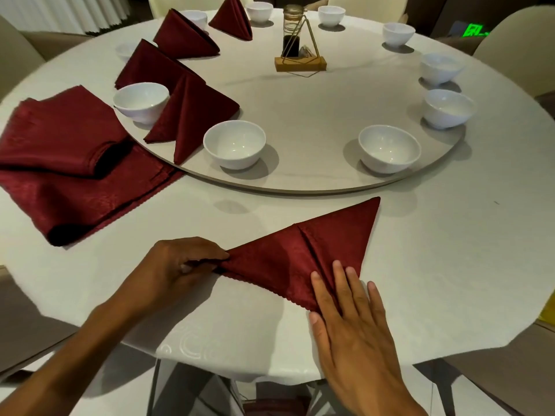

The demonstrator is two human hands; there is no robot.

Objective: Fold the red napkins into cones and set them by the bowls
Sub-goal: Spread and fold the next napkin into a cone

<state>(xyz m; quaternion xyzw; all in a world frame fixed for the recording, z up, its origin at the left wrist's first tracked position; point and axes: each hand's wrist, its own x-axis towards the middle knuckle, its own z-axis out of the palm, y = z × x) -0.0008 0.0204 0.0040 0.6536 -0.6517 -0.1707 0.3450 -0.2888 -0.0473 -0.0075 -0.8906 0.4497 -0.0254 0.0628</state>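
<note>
Your left hand [183,262] pinches the left tip of the red napkin [288,256], fingers curled tight on the cloth. Your right hand [351,313] lies flat, fingers straight and slightly spread, pressing the napkin's lower right corner onto the desk [450,265]. The napkin lies folded into a triangle on the near part of the desk, one point aimed toward the turntable [315,94], with a fold seam running down its middle.

A stack of unfolded napkins [60,163] lies at the left, its far edge tucked just beside the turntable rim. Four finished cones stand on the turntable's left side: the nearest cone [192,115] sits between the near-left bowl [234,144] and the second bowl [141,102], touching the latter. The second cone [153,66], the third cone [183,36] and the fourth cone [232,19] follow round the far left edge, each near a white bowl.

The near-right bowl [389,148] and the bowls round the right side have no cone beside them. A condiment bottle [291,31] in a wire stand on a wooden base occupies the centre.
</note>
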